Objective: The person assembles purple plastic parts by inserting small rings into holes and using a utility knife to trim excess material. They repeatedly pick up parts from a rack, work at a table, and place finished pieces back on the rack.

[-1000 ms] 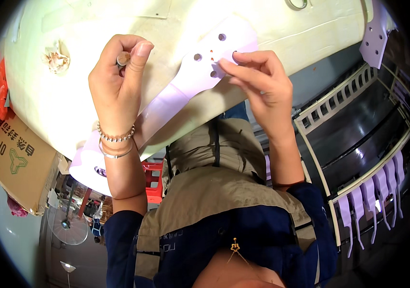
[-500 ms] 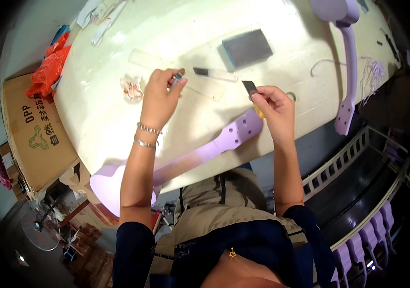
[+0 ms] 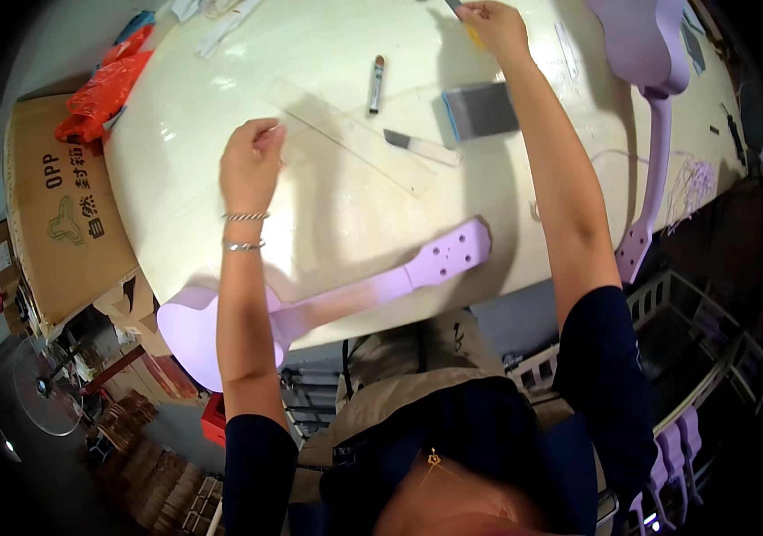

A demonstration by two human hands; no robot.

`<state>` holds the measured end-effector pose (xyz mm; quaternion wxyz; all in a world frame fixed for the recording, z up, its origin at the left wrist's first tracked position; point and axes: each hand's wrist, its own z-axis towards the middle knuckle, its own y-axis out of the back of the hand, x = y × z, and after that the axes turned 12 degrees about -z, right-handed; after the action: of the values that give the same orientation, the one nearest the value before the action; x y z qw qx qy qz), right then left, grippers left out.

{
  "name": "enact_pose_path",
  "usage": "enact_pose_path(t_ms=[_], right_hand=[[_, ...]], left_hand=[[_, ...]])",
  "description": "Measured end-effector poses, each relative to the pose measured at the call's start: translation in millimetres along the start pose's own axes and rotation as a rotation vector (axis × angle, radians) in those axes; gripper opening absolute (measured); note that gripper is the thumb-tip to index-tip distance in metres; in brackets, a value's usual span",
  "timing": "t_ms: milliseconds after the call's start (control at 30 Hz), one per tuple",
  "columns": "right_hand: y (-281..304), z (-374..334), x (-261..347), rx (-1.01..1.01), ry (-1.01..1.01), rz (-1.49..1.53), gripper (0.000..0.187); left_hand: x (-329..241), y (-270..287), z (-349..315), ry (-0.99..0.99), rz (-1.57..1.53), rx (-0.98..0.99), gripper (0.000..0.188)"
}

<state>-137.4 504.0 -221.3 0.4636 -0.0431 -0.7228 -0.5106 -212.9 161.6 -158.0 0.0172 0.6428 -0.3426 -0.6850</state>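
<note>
My left hand (image 3: pixel 252 165) is over the left part of the table with its fingers curled in; whatever they hold is hidden. At the table's far side my right hand (image 3: pixel 495 27) pinches a flat dark-grey strip (image 3: pixel 454 6), and something yellow (image 3: pixel 474 37) shows under the fingers. A small marker-like tube (image 3: pixel 376 85) with a brown end lies between the hands. Near it are a clear ruler (image 3: pixel 354 138) and a dark-tipped tool with a pale handle (image 3: pixel 421 146). A purple ukulele (image 3: pixel 346 301) lies along the near edge, partly behind my left forearm.
A grey block with a blue edge (image 3: pixel 481 112) lies beside my right forearm. Another purple ukulele (image 3: pixel 654 134) is at the right, near tangled lilac string (image 3: pixel 692 192). A red plastic bag (image 3: pixel 104 94) and a cardboard box (image 3: pixel 60 205) stand left of the table.
My right hand has moved far across the table with the dark strip. My left hand has put down the tube and moved left, where a crumpled tissue lay; the tissue is out of sight now.
</note>
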Motion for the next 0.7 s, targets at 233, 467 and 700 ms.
enact_pose_path(t_ms=[233,467,700], right_hand=[[105.5,-119.6,-15.4,-0.179,0.102,-0.074,0.021],[86.0,-284.0,-77.1,-0.385,0.178,-0.596,0.015],[76.1,-345.2,-31.6,-0.024,0.043,0.316,0.006]], left_hand=[[7.7,32.7,-108.6,-0.058,0.113,0.154,0.009],[-29.3,-14.7,-150.3,-0.252,-0.08,0.195,0.005],[-51.3,-56.9,-174.6,-0.27,-0.189,0.446,0.02]])
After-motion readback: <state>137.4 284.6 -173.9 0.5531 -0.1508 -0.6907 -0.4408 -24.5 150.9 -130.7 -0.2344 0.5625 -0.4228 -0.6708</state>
